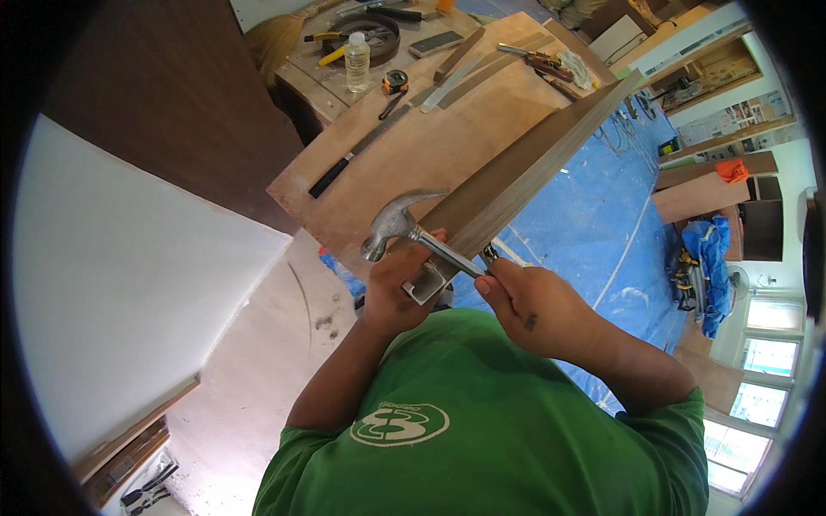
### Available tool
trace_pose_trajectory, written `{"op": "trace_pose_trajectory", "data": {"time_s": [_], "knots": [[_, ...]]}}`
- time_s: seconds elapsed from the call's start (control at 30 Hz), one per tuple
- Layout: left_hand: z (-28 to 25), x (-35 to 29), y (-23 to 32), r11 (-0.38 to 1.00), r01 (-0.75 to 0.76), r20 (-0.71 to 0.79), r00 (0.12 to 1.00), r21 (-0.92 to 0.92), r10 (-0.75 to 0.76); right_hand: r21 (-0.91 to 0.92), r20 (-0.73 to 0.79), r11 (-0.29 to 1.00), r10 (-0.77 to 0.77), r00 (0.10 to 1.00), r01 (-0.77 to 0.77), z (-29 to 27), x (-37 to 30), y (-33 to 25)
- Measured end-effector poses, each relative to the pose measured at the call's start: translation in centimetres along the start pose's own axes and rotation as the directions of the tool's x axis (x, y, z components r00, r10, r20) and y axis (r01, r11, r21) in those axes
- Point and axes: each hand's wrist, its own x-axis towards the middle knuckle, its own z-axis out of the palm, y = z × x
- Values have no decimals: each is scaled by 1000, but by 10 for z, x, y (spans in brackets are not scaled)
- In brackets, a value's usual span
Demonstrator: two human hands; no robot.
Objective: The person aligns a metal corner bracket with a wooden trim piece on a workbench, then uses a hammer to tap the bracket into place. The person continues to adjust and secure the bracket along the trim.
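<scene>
My right hand (535,308) is wrapped round the handle of a claw hammer (393,225), whose steel head points left. A small dark metallic thing (490,253) shows at this hand's fingers; I cannot make out its kind. My left hand (391,288) is closed on the near end of a long brown wooden piece (525,172), which slants away to the upper right. At that end, a silver-coloured channel-shaped edge (425,285) shows beside my left fingers. The hammer lies across the wooden piece, and I cannot tell whether they touch.
Beyond my hands stands a plywood-topped table (447,142) bearing a long black-handled blade (344,168), a tape measure (395,82), a clear bottle (357,62) and several other tools. Blue sheeting (602,232) covers the floor at right. A white panel (129,258) stands at left.
</scene>
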Motion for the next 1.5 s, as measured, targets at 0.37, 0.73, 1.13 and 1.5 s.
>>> {"op": "trace_pose_trajectory", "data": {"time_s": [0.37,0.73,1.13,1.5], "knots": [[10,1,-10,997,-75,-132,989,-18,72,-21,-122,978,202,972,-206,-44,26,38],[8,4,-12,989,-147,-152,977,9,147,-85,-314,948,268,911,-308,-103,68,120],[1,6,-13,992,15,-135,990,-124,-32,250,-257,909,395,882,-334,-150,99,156],[8,2,-21,989,-130,-131,984,-71,120,200,-381,851,524,762,-485,-177,137,180]]}}
